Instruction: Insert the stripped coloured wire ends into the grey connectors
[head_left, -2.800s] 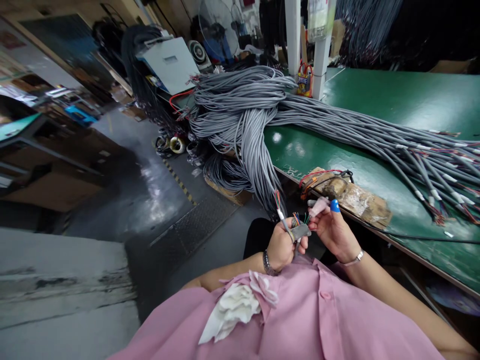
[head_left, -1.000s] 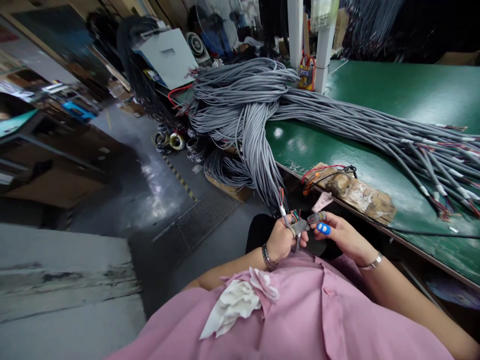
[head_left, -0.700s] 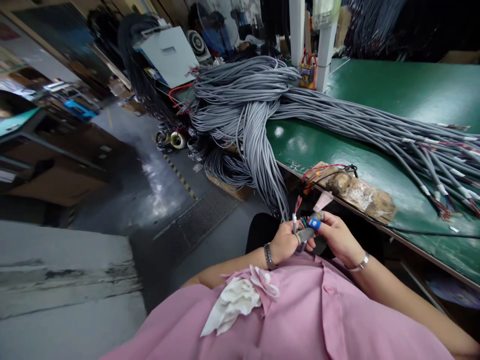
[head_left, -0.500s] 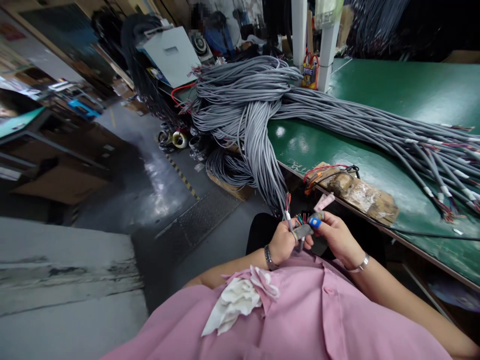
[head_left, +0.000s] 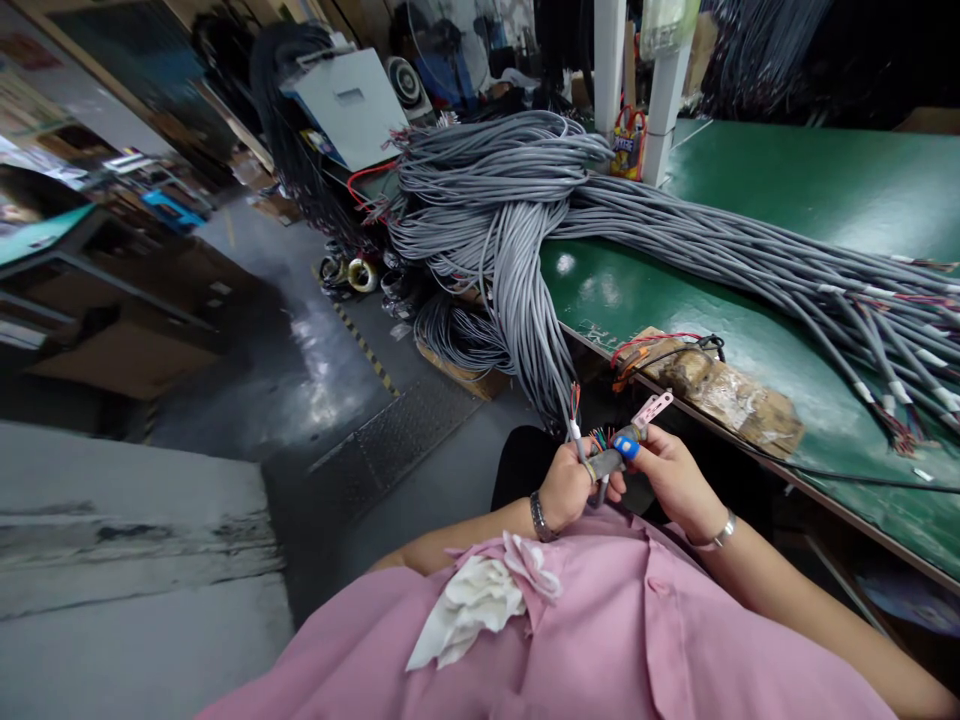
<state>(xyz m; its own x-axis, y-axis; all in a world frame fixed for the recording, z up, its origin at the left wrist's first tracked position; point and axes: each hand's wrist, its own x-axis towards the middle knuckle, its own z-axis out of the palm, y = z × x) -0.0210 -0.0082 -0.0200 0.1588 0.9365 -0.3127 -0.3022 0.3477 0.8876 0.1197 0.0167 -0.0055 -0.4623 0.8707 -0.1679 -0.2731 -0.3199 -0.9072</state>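
Gray cable end (head_left: pixel 581 445) with coloured wires is gripped in closed left hand (head_left: pixel 566 487), above the lap. Pink tool (head_left: pixel 649 412) is pinched by right hand (head_left: pixel 673 475). Cable bundle (head_left: pixel 675 240) lies on green table (head_left: pixel 810 190).

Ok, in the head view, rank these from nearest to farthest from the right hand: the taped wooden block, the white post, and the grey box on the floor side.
From the right hand:
1. Taped wooden block, just beyond it on the table's near edge.
2. White post, far back on the green table.
3. Grey box, far back on the left, past the cable pile.
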